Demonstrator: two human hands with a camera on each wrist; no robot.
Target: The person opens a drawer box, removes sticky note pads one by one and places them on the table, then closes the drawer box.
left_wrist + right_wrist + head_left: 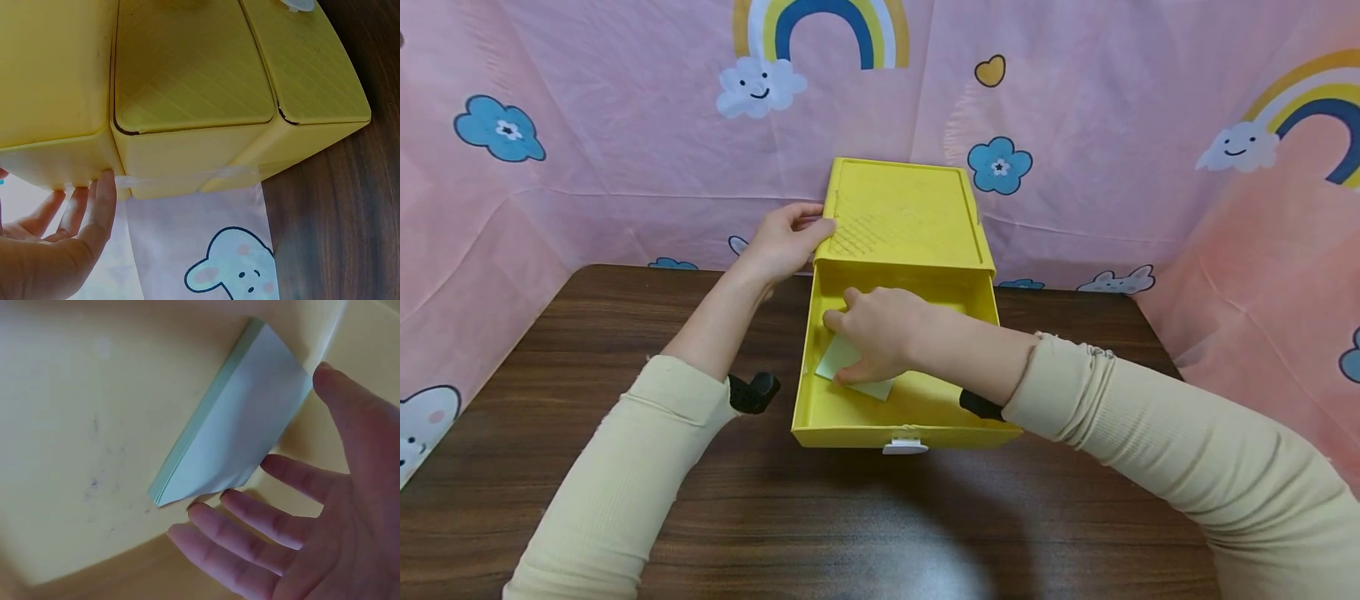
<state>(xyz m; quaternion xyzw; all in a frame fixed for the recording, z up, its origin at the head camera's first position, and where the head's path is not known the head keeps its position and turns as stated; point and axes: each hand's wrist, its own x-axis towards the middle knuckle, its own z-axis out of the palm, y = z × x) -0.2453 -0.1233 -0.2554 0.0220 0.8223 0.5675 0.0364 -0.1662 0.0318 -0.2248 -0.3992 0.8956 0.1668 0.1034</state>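
A yellow drawer unit (pixel 910 212) stands at the back of the table with its top drawer (pixel 955 408) pulled out. My left hand (pixel 786 242) rests against the unit's left side, the thumb at its top edge; in the left wrist view the fairly straight fingers (pixel 103 206) touch the side wall. Inside the drawer lies a pale green pad of paper (pixel 234 419), with a visible stacked edge. My right hand (pixel 883 329) reaches over this pad, partly hiding it in the head view. Its thumb and fingers (pixel 250 540) are spread at the pad's edges, not closed on it.
A white handle (pixel 906 447) sticks out from the drawer front. More yellow drawers (pixel 194 69) are stacked below, with clear tape (pixel 187 177) along the side. Beneath is a dark wooden table (pixel 760 517). A pink patterned cloth (pixel 1075 125) hangs behind and at both sides.
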